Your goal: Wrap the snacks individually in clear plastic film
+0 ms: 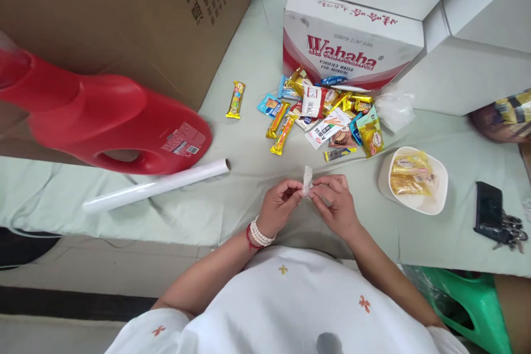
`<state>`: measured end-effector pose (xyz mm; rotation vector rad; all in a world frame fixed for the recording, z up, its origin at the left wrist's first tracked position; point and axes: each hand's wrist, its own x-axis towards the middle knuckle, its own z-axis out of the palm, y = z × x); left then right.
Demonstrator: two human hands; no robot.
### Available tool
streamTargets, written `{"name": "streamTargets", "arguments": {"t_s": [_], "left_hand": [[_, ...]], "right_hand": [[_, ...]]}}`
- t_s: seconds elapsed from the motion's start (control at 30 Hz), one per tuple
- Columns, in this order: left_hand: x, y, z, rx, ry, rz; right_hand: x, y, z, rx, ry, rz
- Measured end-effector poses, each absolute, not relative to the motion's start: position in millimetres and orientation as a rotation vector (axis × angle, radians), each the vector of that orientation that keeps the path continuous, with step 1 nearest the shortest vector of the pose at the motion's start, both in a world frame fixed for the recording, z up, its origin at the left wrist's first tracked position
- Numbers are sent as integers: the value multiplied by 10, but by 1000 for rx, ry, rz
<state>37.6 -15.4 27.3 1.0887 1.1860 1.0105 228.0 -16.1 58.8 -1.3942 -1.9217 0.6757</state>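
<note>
Near the front of the cloth-covered table, my left hand [282, 206] and my right hand [335, 204] pinch a small crumpled piece of clear plastic [307, 180] between their fingertips. Its upper end sticks up above the fingers, and the lower part is hidden by them. Beaded and red bracelets circle the left wrist. Beyond the hands lies a heap of wrapped snacks [327, 113], mostly yellow, blue and white packets. One yellow snack bar [236, 100] lies apart, to the left. To the right of my right hand stands a white tub [438, 199] with yellow packets inside.
A red detergent bottle [120, 116] and a white roll [161, 186] lie at left, before a brown carton [124, 16]. A Wahaba-labelled water box [352, 47] stands behind the snacks, beside a crumpled plastic bag [396, 106]. Keys [512, 232] with a black case [488, 207] lie far right.
</note>
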Motion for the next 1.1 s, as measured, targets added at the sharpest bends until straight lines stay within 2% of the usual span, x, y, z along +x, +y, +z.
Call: {"name": "streamTargets", "arguments": {"t_s": [0.1, 0.2, 0.3, 0.47, 0.6, 0.73, 0.83, 0.97, 1.1], "left_hand": [[256, 22, 337, 1385, 1268, 939], [102, 195, 378, 1636, 1329, 923], [27, 230, 420, 1596, 1419, 1024], [164, -20, 492, 1528, 1488, 1080], [424, -170, 405, 1790, 1370, 845], [529, -84, 247, 1798, 1336, 656], [395, 89, 260, 1572, 1251, 749], [140, 334, 472, 1052, 1093, 896], [-9, 441, 680, 1053, 1071, 883]], "right_hand": [[2307, -66, 563, -1432, -1724, 940], [2366, -46, 575, -1483, -1344, 1378], [2346, -69, 599, -1474, -903, 1632], [2241, -133, 651, -1472, -635, 1594], [2284, -155, 724, -1355, -484, 1679], [2468, -151, 783, -1216, -338, 1768], [2624, -200, 781, -1218, -335, 1756], [2723, -336, 699, -1375, -408, 1575], [2705, -447, 590, -1452, -449, 1606]]}}
